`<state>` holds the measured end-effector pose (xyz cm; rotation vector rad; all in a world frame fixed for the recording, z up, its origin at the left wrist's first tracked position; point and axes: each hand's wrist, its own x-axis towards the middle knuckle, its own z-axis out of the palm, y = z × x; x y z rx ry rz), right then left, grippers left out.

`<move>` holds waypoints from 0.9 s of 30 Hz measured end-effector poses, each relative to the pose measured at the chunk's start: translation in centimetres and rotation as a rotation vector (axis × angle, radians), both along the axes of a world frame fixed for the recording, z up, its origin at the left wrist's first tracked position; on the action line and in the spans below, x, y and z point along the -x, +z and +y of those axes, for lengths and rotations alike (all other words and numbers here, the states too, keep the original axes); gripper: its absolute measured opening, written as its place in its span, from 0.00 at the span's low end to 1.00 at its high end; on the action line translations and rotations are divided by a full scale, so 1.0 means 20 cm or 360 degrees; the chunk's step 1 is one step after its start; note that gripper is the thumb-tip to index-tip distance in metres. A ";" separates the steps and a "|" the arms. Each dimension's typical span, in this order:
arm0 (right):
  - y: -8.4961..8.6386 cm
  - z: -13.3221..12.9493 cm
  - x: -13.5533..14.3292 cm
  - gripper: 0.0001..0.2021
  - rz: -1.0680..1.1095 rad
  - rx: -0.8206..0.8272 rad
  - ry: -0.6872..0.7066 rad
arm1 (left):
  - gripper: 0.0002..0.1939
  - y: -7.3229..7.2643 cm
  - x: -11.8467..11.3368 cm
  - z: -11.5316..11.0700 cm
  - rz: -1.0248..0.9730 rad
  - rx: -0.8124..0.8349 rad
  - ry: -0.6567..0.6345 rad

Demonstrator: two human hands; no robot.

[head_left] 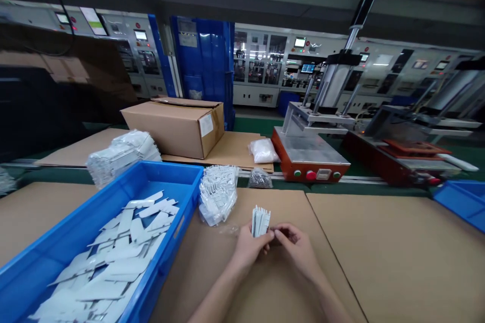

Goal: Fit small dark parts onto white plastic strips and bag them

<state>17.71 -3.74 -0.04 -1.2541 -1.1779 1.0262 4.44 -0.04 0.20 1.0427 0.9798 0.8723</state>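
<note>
Behind stand a blue cabinet (204, 65) and pale machines (261, 60) with windows and small lit screens (299, 42).

The left hand (246, 246) and right hand (297, 248) are bare (both forearms (222, 287) likewise).

We see plain off-white strips (260, 222) and matching white pieces (127, 262) inside a solid bright blue tray (170, 184). Our cardboard sheets (397, 252) are plain tan, and the brown box (162, 126) carries a white label (206, 124). We find the near press (310, 147) orange-red at its base and silver-grey on top, with green buttons (297, 173) flanking a red knob (311, 175). Behind, we see a deep blue cabinet (204, 60) and pale grey-white machines (257, 96).
</note>
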 end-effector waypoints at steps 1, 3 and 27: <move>0.00 0.00 0.00 0.12 -0.0005 0.0006 -0.0003 | 0.12 0.00 0.00 0.00 0.0001 0.0017 0.0010; 0.00 0.00 0.00 0.12 -0.0025 -0.0002 -0.0028 | 0.12 -0.01 0.00 -0.01 -0.0039 0.0027 0.0003; -0.07 -0.01 0.02 0.09 -0.0328 -0.0231 -0.0294 | 0.13 0.01 -0.01 -0.02 0.0140 -0.0230 0.0221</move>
